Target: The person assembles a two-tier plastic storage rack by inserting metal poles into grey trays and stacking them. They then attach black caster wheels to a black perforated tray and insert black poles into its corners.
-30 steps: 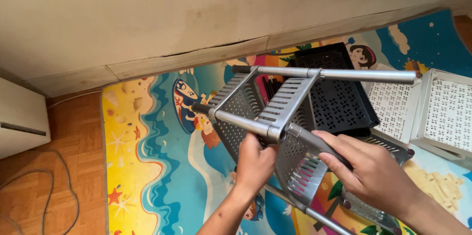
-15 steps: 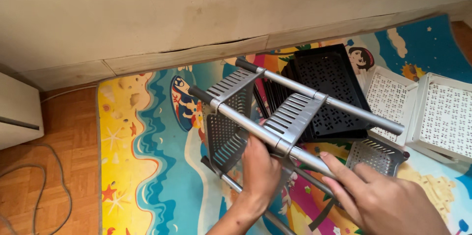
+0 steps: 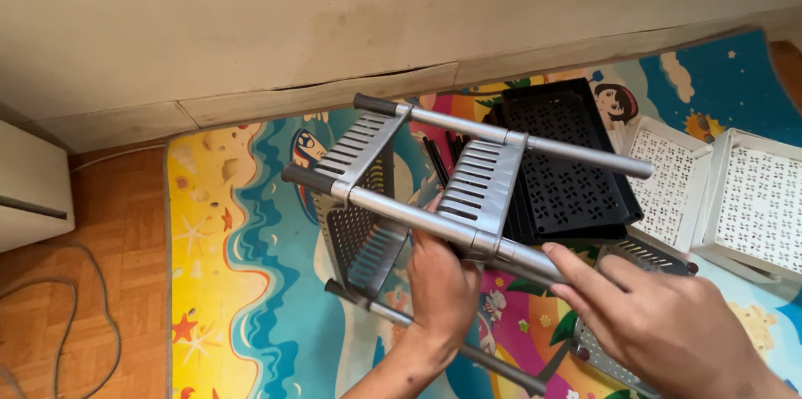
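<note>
I hold a grey plastic shelf rack tilted in the air over a colourful play mat. It has slatted shelf panels joined by grey metal tubes. My left hand grips the rack from below, at the edge of a slatted panel. My right hand is closed around the near tube at its right end. Another tube of the rack runs under my left wrist.
A black perforated tray lies on the mat behind the rack. Two white perforated baskets sit at the right. A beige wall with a baseboard runs along the back. A white unit and a cable are on the wooden floor at left.
The rack has turned and swung left and nearer to the camera. My right hand has slid along the near tube and now grips its right end; the left hand keeps its hold.
</note>
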